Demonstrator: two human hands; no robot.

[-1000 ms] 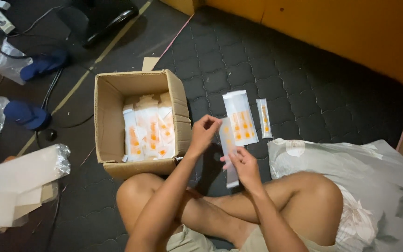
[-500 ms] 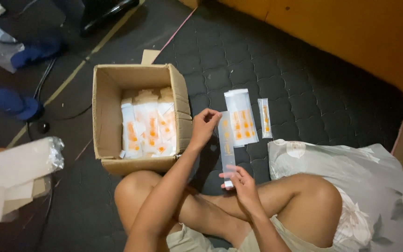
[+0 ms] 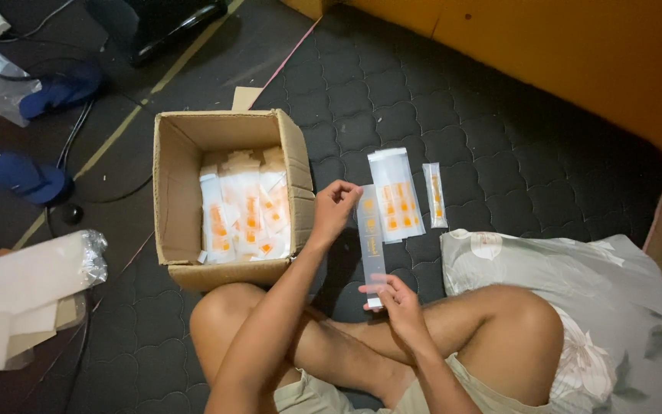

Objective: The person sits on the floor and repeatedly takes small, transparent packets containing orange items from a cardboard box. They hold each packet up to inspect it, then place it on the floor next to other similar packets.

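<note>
Two hands hold one long, narrow clear plastic sleeve (image 3: 371,245) stretched lengthwise above the dark quilted floor mat (image 3: 453,115). A second ago the hands sat close together near the sleeve's middle; now they have drawn apart, so the sleeve is pulled out to its full length and lies straighter, its far end up by the box corner and its near end over the crossed legs.

The left hand (image 3: 336,205) has its grip curled narrow on the sleeve's far end, fingers folded in against the thumb. The right hand (image 3: 396,297) pinches the near end between thumb and fingertips, the grip likewise closed on the plastic. So the sleeve runs between the two grips, touching both.

Just left of the far hand stands an open brown cardboard box (image 3: 181,184) packed with upright white-and-orange packets (image 3: 245,218). Right of the sleeve, on the mat, lie a wider clear bag with orange patches (image 3: 397,195) and a slim orange-striped sachet (image 3: 434,195). A grey flowered pillow (image 3: 576,268) lies at near right.
</note>
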